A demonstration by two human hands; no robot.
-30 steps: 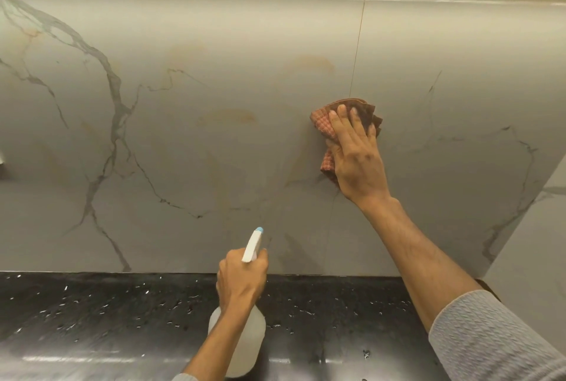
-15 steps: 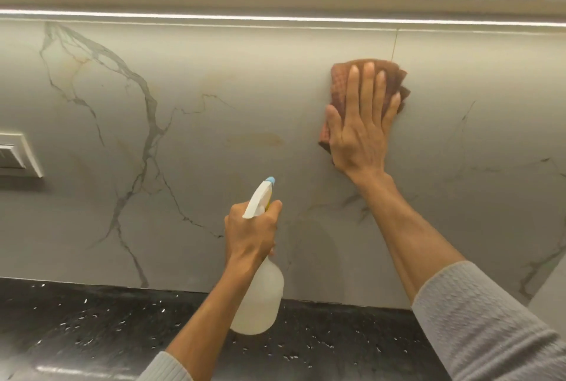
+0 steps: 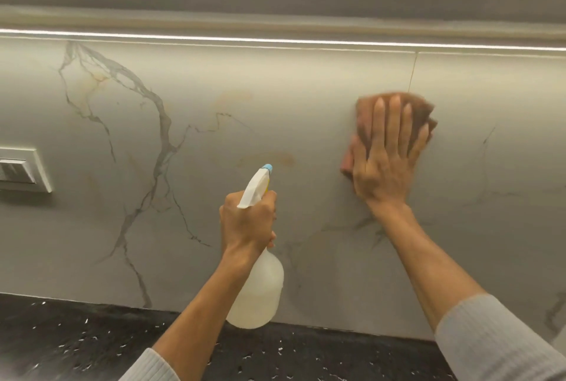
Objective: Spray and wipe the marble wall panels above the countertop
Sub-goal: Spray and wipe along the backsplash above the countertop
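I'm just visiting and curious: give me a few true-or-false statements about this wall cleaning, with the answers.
1. The right hand presses a brownish cloth flat against the marble wall. True.
2. The spray bottle stands on the countertop. False: the left hand grips it, held up in front of the wall.
3. The bottle's nozzle tip is blue. True.
4. The switch plate is right of the cloth. False: it is at the far left.

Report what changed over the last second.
The right hand slid the folded reddish-brown cloth up the grey-veined marble wall panel, fingers now upright. The left hand raised the translucent white spray bottle. Left still grips; right still presses flat.
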